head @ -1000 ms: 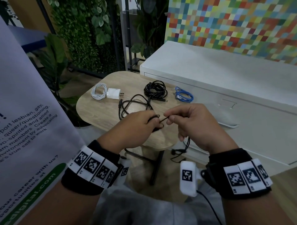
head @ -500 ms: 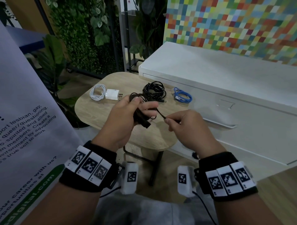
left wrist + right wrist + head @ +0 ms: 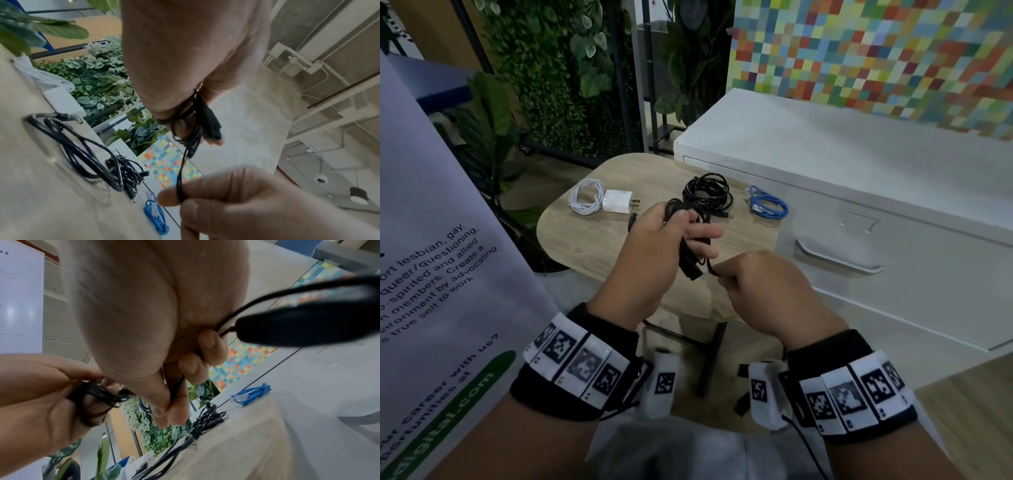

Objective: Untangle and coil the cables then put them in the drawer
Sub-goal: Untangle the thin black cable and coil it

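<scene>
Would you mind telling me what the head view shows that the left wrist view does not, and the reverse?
Only the head view shows the drawer handle, the wrist bands and the banner. Only the left wrist view shows the right hand pinching the black cable from the fingertip side, and the ceiling. Both show the left hand holding the cable's loops, the black coil, the blue cable, the white charger and the table.
</scene>
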